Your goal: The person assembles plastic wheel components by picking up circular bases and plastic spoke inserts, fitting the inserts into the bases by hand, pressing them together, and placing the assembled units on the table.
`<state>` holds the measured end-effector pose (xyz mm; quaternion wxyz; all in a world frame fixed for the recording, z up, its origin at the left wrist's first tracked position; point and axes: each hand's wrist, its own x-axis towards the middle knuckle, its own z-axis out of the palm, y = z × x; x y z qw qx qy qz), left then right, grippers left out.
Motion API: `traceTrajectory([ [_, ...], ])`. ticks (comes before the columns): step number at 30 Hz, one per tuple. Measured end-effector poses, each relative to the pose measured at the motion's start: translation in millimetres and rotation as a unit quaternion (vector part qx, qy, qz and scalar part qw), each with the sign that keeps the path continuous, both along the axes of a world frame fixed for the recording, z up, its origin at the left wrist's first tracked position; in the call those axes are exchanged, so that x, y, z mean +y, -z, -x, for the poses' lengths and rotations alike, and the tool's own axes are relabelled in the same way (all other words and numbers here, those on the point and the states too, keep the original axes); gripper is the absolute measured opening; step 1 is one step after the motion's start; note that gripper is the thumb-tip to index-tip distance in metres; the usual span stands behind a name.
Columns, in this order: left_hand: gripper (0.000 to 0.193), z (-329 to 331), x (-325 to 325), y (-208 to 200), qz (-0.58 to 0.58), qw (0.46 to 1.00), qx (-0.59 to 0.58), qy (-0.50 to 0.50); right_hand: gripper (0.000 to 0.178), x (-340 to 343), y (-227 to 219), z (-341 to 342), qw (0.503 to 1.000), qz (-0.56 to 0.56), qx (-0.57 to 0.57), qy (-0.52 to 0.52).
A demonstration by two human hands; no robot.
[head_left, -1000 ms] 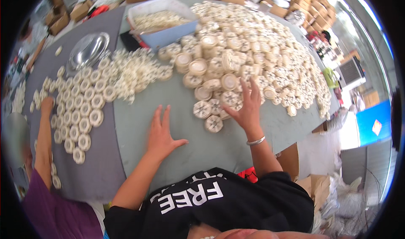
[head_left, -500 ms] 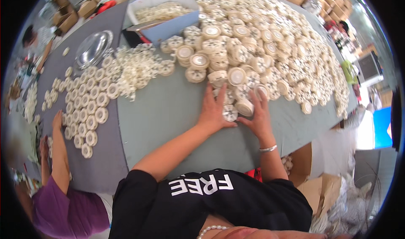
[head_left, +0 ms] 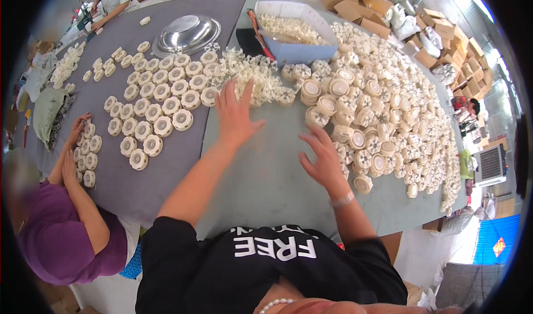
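My left hand [head_left: 236,111] has its fingers spread at the near edge of a heap of small cream-white plastic clips [head_left: 258,72]; nothing shows in it. My right hand [head_left: 323,161] is open too, thumb and fingers apart, beside the left edge of a large pile of round cream plastic parts [head_left: 383,109]. Some of these discs have slotted faces with dark gaps, others smooth ringed ones. To the left of my left hand, ring-shaped cream parts [head_left: 161,95] lie flat in loose rows on grey cloth.
A blue-white bin [head_left: 302,50] of small cream pieces stands at the back, by a shiny metal basin [head_left: 186,32]. At left, a person in a purple top [head_left: 72,231] handles round parts. Another person [head_left: 119,0] sits far left. Cardboard boxes [head_left: 383,6] are stacked behind the table.
My view has turned left. My left hand has moved from the round discs to the clip heap, and both hands have come away from the discs they were around.
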<state>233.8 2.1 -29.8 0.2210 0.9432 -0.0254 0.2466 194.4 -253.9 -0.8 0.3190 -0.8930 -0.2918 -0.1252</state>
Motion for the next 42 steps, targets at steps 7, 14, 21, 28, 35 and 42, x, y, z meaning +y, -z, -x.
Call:
traceTrajectory([
  [7, 0.069, -96, 16, 10, -0.011, 0.997, 0.047, 0.061, 0.065, 95, -8, -122, 0.942, 0.228, 0.146, 0.198],
  [14, 0.078, -120, 61, 2, 0.281, 0.959, 0.024, 0.032, 0.075, 86, 42, -115, 0.986, 0.088, 0.016, 0.137],
  [21, 0.079, -131, 59, 12, 0.37, 0.928, 0.027, 0.031, 0.061, 157, 46, -119, 0.998, 0.025, 0.007, 0.052],
  [28, 0.061, -123, 77, 1, 0.575, 0.81, 0.112, 0.009, 0.058, 44, -30, -79, 0.996, 0.045, 0.033, 0.07],
  [35, 0.044, -159, 40, -34, 0.669, 0.732, 0.071, 0.111, 0.049, -136, -87, -144, 0.952, 0.088, -0.133, 0.263],
  [42, 0.048, -177, 34, -39, 0.506, 0.861, 0.042, 0.015, 0.052, -42, -98, -92, 0.999, 0.014, -0.01, 0.033],
])
